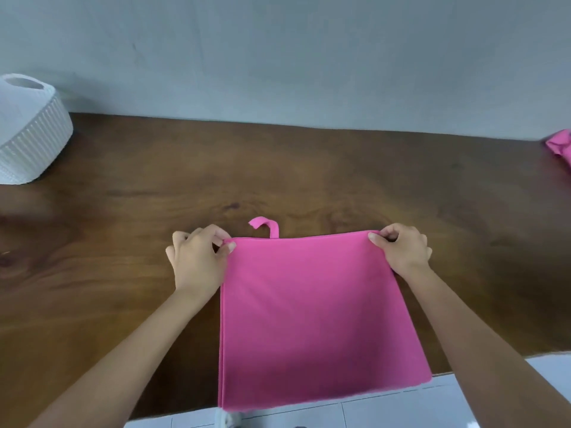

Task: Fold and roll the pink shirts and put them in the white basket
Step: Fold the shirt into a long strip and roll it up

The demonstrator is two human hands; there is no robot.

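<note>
the pink shirt [312,319] lies flat in the middle of the wooden desk [123,242], already folded into a neat rectangle whose near edge hangs just over the desk's near rim, and a small pink loop [266,225] sticks out past its far edge. the left hand [197,257] sits at the far left corner and the right hand [401,250] at the far right corner, one at each end of the same edge, which i judge keeps the cloth taut and square so the next fold or roll starts straight. the fingers [224,244] of the left hand are curled and pinch the corner between thumb and fingertips; the fingers [375,237] of the right hand do the same on their corner, closed tight on the fabric rather than resting on it. the white basket [31,140] stands well apart at the far left of the desk (its inside cannot be seen from here), and another pink shirt [560,146], crumpled, waits at the far right edge, so by my reckoning more folding is to come.
</note>
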